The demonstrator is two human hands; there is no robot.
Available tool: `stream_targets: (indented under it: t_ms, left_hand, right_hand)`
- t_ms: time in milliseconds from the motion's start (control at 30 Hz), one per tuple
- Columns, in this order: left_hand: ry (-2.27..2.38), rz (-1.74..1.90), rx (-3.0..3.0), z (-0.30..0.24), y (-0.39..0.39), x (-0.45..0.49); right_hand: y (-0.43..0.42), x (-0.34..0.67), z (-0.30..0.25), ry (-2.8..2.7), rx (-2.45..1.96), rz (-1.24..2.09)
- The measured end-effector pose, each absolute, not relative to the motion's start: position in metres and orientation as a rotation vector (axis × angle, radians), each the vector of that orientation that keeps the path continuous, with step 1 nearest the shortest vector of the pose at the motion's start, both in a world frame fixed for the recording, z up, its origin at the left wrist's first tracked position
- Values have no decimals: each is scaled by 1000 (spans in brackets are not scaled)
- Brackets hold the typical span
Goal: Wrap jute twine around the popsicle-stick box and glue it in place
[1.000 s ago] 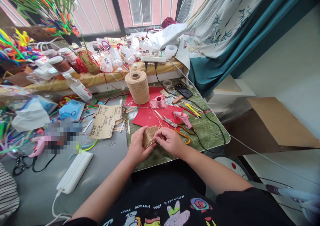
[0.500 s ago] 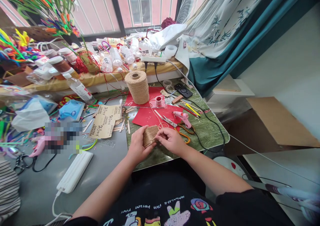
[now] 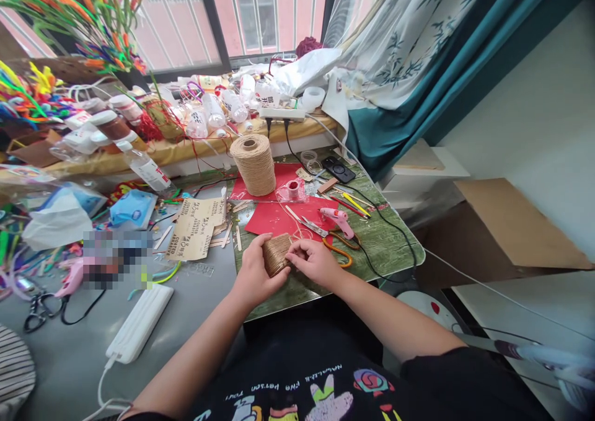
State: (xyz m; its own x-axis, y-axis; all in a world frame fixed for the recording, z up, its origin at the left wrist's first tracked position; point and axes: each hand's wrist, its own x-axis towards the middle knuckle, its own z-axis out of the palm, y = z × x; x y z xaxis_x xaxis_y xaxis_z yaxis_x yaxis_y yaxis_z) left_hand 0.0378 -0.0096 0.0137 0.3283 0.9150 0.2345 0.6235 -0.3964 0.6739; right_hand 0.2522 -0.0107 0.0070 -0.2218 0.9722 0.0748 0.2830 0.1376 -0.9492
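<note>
My left hand (image 3: 253, 273) is wrapped round a small twine-covered cylinder (image 3: 275, 253) just above the green wood-grain mat (image 3: 385, 247). My right hand (image 3: 316, 261) pinches the twine at the cylinder's right end, fingers closed. A thin strand of twine runs from the cylinder back toward the big spool of jute twine (image 3: 254, 163), which stands upright on red paper (image 3: 279, 213).
Scissors with orange handles (image 3: 332, 242) and a pink glue gun (image 3: 338, 221) lie just beyond my right hand. Kraft paper labels (image 3: 198, 227), wooden sticks, a white power strip (image 3: 139, 323), a phone (image 3: 339, 168), bottles and coloured pipe cleaners crowd the table and sill.
Both hands keep hold of the twine-covered cylinder; the right fingers have shifted slightly on its end. The camera has tilted a little.
</note>
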Motion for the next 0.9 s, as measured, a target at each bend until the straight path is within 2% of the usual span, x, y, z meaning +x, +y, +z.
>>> stream_targets:
  t_ms: [167,500,900]
  left_hand:
    - [1321,870,2057,11,-8,35]
    - [1216,1078,1858,-27,-22,12]
    - [1231,1066,1911,-28,-22,2]
  right_hand:
    - [-8,249,10,-1689,-1172,1173]
    - [-11,265,15,-1912,-1068,1016]
    - [-4,257,10,-1888,-1173,964]
